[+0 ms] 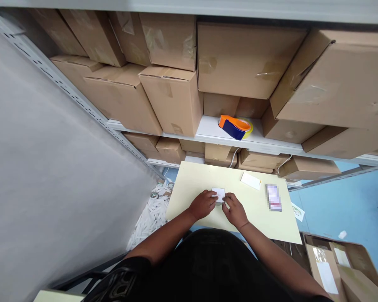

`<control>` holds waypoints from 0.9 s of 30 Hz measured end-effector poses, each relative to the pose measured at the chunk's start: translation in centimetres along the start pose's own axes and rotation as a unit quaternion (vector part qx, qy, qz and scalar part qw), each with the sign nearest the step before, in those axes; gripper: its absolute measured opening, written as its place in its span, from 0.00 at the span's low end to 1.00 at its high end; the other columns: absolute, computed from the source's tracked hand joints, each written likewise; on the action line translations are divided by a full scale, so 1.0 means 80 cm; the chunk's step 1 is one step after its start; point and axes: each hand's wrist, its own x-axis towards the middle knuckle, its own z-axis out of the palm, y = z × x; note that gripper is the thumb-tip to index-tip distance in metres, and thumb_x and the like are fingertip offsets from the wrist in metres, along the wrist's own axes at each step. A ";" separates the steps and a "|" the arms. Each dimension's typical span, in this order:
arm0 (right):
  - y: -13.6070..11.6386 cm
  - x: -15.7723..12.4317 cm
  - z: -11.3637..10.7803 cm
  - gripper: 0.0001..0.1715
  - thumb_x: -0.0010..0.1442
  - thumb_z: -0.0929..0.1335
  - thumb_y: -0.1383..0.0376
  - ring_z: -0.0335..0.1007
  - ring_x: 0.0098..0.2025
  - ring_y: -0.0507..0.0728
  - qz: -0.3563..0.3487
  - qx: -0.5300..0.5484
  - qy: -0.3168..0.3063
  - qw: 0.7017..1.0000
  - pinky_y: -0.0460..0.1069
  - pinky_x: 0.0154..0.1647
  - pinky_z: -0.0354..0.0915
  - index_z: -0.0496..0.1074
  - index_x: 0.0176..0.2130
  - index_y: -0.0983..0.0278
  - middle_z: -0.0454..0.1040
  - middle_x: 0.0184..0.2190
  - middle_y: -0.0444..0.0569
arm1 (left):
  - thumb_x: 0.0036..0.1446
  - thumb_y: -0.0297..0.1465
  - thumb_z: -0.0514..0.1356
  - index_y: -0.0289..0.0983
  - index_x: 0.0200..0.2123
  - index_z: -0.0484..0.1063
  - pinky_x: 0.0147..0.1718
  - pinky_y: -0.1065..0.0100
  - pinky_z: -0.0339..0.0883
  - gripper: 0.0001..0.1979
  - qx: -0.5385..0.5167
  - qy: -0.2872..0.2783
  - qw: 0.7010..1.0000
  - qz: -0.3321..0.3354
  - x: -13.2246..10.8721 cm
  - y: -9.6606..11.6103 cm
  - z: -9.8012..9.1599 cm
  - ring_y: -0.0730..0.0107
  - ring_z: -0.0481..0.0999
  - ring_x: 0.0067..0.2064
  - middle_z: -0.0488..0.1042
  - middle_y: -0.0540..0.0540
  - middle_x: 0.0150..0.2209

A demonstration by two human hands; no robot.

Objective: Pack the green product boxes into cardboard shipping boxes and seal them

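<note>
A small white card or packet (219, 194) lies on the pale yellow table (195, 180) in front of me. My left hand (203, 204) grips its left edge with curled fingers. My right hand (235, 209) pinches its right edge. Both hands rest on the tabletop near its middle. What the white piece is exactly is too small to tell.
A white label (251, 181) and a blurred phone-like object (274, 197) lie on the table's right. An orange and blue tape dispenser (235, 126) sits on the shelf (214, 132) among cardboard boxes (173, 98). Paper strips (151, 218) litter the floor left; an open box (340, 264) stands right.
</note>
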 end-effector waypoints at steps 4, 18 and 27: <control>-0.001 -0.002 -0.004 0.10 0.66 0.65 0.65 0.74 0.49 0.63 0.003 -0.005 -0.025 1.000 0.58 0.50 0.75 0.74 0.45 0.62 0.70 0.50 0.58 | 0.66 0.26 0.57 0.38 0.60 0.72 0.56 0.50 0.70 0.20 0.027 -0.045 0.999 0.011 -0.011 0.004 0.003 0.54 0.75 0.55 0.70 0.37 0.63; 0.046 -0.014 0.015 0.43 0.54 0.71 0.63 0.76 0.51 0.60 0.271 0.192 -0.266 0.905 0.54 0.52 0.69 0.58 0.66 0.58 0.73 0.60 0.53 | 0.50 0.27 0.67 0.37 0.68 0.59 0.58 0.53 0.69 0.42 -0.295 -0.010 0.890 -0.348 -0.010 0.026 0.047 0.48 0.74 0.60 0.71 0.34 0.63; 0.059 0.037 0.030 0.46 0.53 0.72 0.63 0.75 0.52 0.61 0.244 0.227 -0.299 0.894 0.54 0.50 0.70 0.55 0.67 0.57 0.71 0.62 0.53 | 0.49 0.22 0.63 0.38 0.62 0.67 0.54 0.57 0.70 0.34 -0.289 0.052 0.891 -0.346 0.022 0.014 0.036 0.54 0.78 0.55 0.78 0.40 0.56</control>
